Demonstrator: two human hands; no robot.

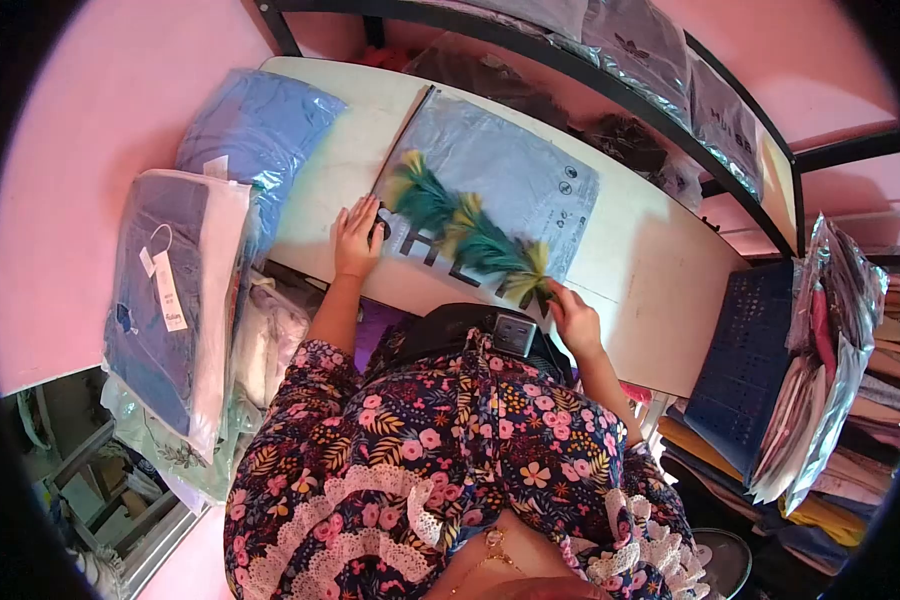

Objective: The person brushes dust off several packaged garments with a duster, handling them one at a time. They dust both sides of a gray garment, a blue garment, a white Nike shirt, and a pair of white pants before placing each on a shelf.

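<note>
Head view, only view.

Left hand (pixel 356 238): open and flat, fingers spread. The palm presses on the near left corner of the bag (pixel 530 175). It grips nothing.

Right hand (pixel 576 320): fingers closed in a pinch on the near end of the feathers (pixel 465 228), at the bag's near edge. The exact grip under the fingertips is too small to tell.

Feathers: a string of teal plumes with yellow tips, blurred. It lies diagonally across the bag, from the far left corner down to the right hand.

Bag: grey plastic and flat, with large black letters along the near edge, partly covered. It lies on the white table (pixel 660 290), slightly askew.

Around:
- A blue packet (pixel 260 120) sits on the table's far left end.
- A stack of packets (pixel 175 300) with a hang tag is to the left, beside the left forearm.
- A blue crate (pixel 745 370) is to the right, with piled clothes (pixel 830 330) past it.
- A rack (pixel 670 90) of bagged garments is behind the table.
</note>
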